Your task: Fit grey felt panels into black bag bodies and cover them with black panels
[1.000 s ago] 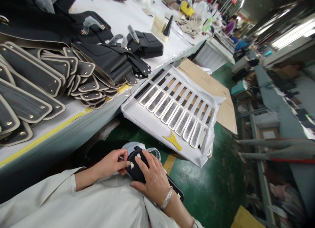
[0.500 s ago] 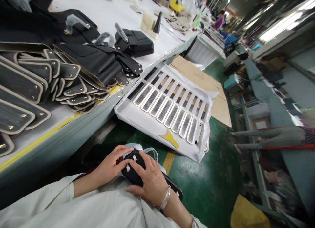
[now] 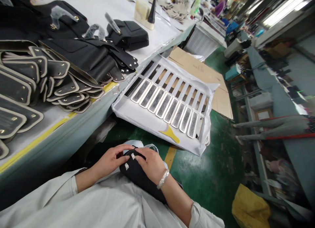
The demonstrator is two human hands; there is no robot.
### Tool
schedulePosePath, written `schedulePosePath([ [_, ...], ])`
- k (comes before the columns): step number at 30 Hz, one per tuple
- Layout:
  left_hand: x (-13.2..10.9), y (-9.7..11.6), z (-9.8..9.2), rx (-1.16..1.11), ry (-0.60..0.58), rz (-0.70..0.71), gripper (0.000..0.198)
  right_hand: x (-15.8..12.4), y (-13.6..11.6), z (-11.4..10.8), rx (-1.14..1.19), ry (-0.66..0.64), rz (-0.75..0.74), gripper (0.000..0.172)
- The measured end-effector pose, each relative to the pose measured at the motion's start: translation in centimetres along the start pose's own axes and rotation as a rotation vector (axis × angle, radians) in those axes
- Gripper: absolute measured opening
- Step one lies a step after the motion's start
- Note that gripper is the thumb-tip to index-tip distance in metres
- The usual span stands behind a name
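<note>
A black leather bag [image 3: 141, 180] lies on my lap, its rounded end towards the table. Two small white tabs [image 3: 133, 156] stick up from its surface. My left hand [image 3: 114, 160] holds the end of the bag from the left, thumb on top near the tabs and fingers over the far edge. My right hand [image 3: 151, 164], with a silver bracelet at the wrist, grips the same far edge, its thumb beside a tab. The fingertips of both hands almost meet there, partly hidden. Beyond them shows a plastic-wrapped handle [image 3: 154, 147].
On the table at left lie several black bags [image 3: 81, 59] and a heap of black flaps [image 3: 17, 87] with pale edges. A white-lined tray [image 3: 137, 114] holds a row of dark strips [image 3: 163, 105] and a yellow scraper [image 3: 170, 134]. Cardboard [image 3: 201, 70] lies behind it.
My right hand has drawn back to the bag's far edge, its fingers now more bent and its thumb near the tabs. My left hand stays at the same end. The view has shifted slightly.
</note>
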State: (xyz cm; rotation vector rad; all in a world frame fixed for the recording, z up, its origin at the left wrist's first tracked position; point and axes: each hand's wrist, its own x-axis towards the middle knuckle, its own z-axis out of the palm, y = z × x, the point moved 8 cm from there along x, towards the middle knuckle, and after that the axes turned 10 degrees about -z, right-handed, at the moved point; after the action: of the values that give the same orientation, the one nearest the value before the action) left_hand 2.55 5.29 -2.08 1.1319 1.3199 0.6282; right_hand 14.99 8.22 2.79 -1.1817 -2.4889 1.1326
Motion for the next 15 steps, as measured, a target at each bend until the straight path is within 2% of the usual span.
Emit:
schedulePosePath([
  [5,-0.4,0.6,0.2,0.062,0.002,-0.023,0.034,-1.0,0.8,-0.5,0.074,-0.002,0.018,0.03],
  [8,-0.4,0.7,0.2,0.1,-0.02,-0.036,0.036,-2.7,2.4,-1.3,0.108,0.007,0.096,0.036],
  [10,-0.3,0.8,0.3,0.13,-0.043,-0.036,0.038,-3.9,3.4,-1.8,0.097,0.025,0.146,0.033],
  [15,0.3,1.7,0.1,0.237,-0.028,0.062,0.04,-4.8,3.6,-2.2,0.029,0.047,0.147,0.028],
])
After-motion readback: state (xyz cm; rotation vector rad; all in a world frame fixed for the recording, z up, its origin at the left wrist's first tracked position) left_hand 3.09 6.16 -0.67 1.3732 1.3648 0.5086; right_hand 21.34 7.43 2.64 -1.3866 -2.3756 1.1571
